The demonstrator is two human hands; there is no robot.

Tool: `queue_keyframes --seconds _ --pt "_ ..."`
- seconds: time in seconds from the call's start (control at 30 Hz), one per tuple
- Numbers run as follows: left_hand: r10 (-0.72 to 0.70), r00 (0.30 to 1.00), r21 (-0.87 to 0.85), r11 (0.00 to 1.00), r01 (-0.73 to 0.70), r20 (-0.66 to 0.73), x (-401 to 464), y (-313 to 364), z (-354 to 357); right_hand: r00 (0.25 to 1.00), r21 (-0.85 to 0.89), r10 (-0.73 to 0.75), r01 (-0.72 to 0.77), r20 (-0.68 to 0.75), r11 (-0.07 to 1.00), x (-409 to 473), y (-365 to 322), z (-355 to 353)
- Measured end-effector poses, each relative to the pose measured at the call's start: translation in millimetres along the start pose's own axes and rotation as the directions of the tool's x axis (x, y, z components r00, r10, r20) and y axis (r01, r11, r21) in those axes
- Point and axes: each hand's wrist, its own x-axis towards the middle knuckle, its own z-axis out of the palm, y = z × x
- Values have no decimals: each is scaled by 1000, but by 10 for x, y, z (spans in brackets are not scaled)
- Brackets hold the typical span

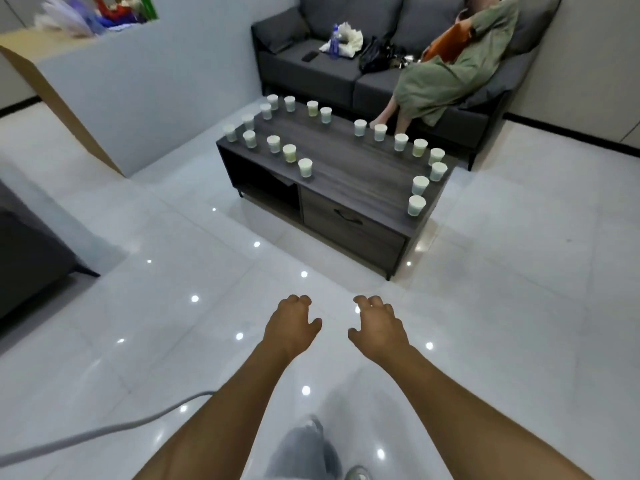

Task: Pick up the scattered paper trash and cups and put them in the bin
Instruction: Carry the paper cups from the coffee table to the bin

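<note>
Pale paper cups (305, 167) ring the dark wood coffee table (349, 168), upright, none collected yet.

Cups stand along the table's edges, several right at the rim; nearest corner cup (416, 205) sits at the lip. Left hand (289, 325) and right hand (377, 325) hover over glossy tile floor (519, 306), well short of the table, fingers loosely curled, holding nothing. Risks: a hasty reach likely tips light cups off the edge; grey cable (104, 433) by the feet could snag. No bin in view. A seated person (446, 74) occupies the sofa (311, 67) behind.
</note>
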Motion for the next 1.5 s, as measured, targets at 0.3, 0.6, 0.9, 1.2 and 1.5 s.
queue_keyframes --seconds 0.3,0.6,0.9,1.2,1.5 --pt "-46 999 -8 999 46 -6 1738 -493 -712 997 -27 -56 57 45 998 1846 -815 -319" --pt "-85 996 -19 996 85 -20 3257 -939 -1628 996 -18 -64 65 60 998 3423 -1643 -753" --pt "-133 991 -31 991 134 27 4857 -1171 -2105 989 -41 -73 79 131 996 5115 -1921 -1182" --pt "-166 981 -33 985 170 100 6410 -1080 -2542 985 7 -2 1 171 1000 6638 -2024 -1637" --pt "-118 967 13 993 119 226 7753 -1259 -2812 962 52 165 -180 217 982 7743 -2164 -1761"
